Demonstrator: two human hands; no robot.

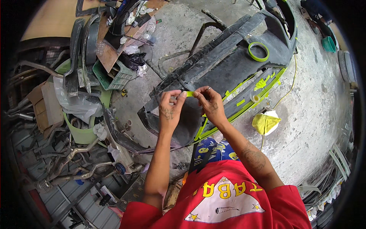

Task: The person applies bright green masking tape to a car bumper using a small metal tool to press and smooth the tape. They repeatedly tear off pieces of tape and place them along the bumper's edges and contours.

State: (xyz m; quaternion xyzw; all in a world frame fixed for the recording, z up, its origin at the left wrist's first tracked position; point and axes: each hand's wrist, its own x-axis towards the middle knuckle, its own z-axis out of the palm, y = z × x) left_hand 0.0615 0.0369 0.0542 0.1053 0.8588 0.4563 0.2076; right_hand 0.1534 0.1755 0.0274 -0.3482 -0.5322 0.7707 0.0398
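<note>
A short strip of yellow-green masking tape [189, 94] is stretched between my two hands. My left hand [170, 107] pinches one end, and my right hand [211, 103] pinches the other. Both are held above a large black car bumper [213, 72], which lies at a slant in front of me. Yellow-green tape [234, 121] lines the bumper's right edge, with several short pieces stuck near it. On the bumper's far part rests a roll of the same tape [259, 52].
A yellow cloth [267, 123] sits on the concrete floor [301, 152] at right, near a thin hose. On the left stand a green crate [113, 76], a light green bin [82, 133] and piled metal pipes [78, 152]. A teal bucket [328, 44] is far right.
</note>
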